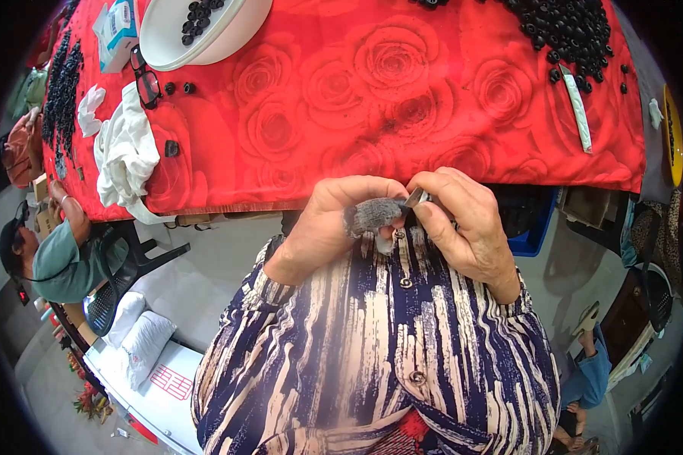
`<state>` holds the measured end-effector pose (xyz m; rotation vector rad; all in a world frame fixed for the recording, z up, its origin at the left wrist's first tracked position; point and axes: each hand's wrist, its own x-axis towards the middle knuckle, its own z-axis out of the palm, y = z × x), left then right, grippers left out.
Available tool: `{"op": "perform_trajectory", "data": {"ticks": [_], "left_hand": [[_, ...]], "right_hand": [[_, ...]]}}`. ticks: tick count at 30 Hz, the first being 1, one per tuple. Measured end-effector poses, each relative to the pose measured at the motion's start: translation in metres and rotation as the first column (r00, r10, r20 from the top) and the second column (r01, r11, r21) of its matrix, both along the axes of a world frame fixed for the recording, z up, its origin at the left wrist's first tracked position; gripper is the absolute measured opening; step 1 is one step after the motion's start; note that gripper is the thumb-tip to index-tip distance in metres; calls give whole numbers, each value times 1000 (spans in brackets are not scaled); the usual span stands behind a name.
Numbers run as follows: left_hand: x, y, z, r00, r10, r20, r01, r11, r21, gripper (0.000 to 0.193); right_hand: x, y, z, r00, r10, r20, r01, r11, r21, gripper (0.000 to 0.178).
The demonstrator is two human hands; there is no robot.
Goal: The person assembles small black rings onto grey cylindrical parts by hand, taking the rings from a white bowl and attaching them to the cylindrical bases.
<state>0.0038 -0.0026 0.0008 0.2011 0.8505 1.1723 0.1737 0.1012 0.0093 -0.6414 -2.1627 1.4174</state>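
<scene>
In front of my chest, just off the table's near edge, my two hands meet. My left hand (311, 224) is closed, with a grey knitted sleeve (373, 217) around one finger; what its fingertips pinch is too small and hidden to name. My right hand (463, 220) is closed in a pinch on a small metal blade (415, 198), whose tip reaches the left fingertips. Beyond them lies the red rose-patterned tablecloth (281, 83). A heap of small black round pieces with holes (561, 30) covers its far right.
A white bowl (235, 34) with black pieces stands far left, near eyeglasses (146, 78), a white cloth (126, 144) and a blue-white packet (116, 34). A white-handled cutter (577, 110) lies right. Another person (57, 258) sits at the left end beside more dark pieces (61, 98).
</scene>
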Motion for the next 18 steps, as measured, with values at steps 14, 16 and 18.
{"op": "perform_trajectory", "data": {"ticks": [14, 16, 18], "left_hand": [[0, 0, 0, 999, -22, 30, 23, 999, -46, 20], [1, 0, -1, 1000, -7, 28, 8, 999, -53, 20], [4, 1, -2, 1000, 9, 22, -8, 998, -58, 20]], "right_hand": [[2, 6, -6, 997, 73, -14, -73, 997, -3, 16], [2, 7, -7, 997, 74, -28, -74, 997, 0, 16], [3, 7, -5, 994, 112, 5, -113, 993, 34, 16]]}}
